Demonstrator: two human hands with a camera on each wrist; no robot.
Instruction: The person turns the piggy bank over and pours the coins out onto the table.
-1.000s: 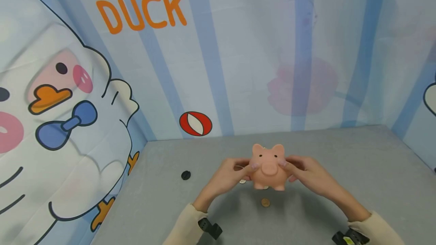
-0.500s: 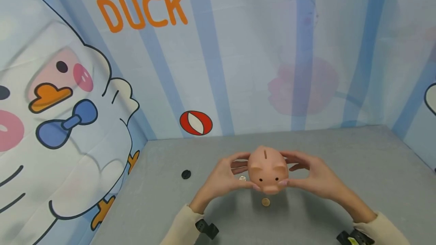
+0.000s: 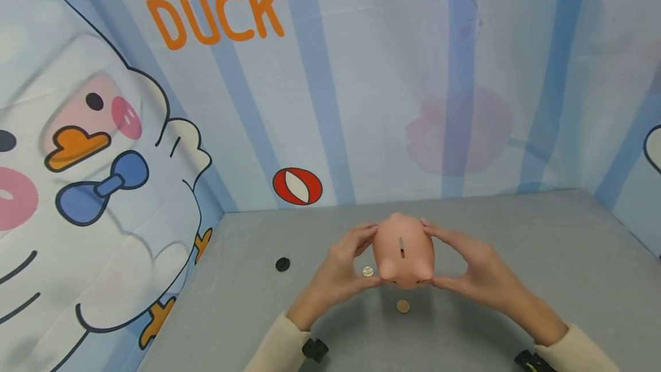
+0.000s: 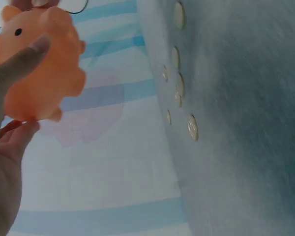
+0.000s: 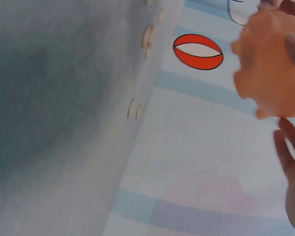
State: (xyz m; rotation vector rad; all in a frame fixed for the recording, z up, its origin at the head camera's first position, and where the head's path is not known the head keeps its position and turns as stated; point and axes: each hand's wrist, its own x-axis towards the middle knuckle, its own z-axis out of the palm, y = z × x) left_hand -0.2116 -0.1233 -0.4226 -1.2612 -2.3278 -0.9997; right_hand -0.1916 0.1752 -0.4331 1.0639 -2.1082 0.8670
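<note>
Between both hands, a pink piggy bank (image 3: 387,251) is held above the table, tilted nose-down so its coin slot faces the head camera. The left hand (image 3: 335,271) grips its left side, thumb near the snout end and fingers toward the back. On the opposite side, the right hand (image 3: 488,271) holds it with the thumb low and fingers near the rear. Beneath and around it lie several coins; a silvery coin (image 3: 368,271) shows beside the left thumb and a copper-coloured coin (image 3: 403,306) in front. The left wrist view shows more coins, among them a coin (image 4: 193,127).
A round black plug-like piece (image 3: 282,264) lies left of the hands on the grey tabletop (image 3: 248,314). Behind stands a striped blue and white cloth backdrop (image 3: 382,102) with duck drawings. Each wrist carries a black camera strap (image 3: 315,350).
The piggy bank has tipped forward: its face pointed at the head camera earlier, and now its back and slot do. Both hands turned with it and kept hold.
</note>
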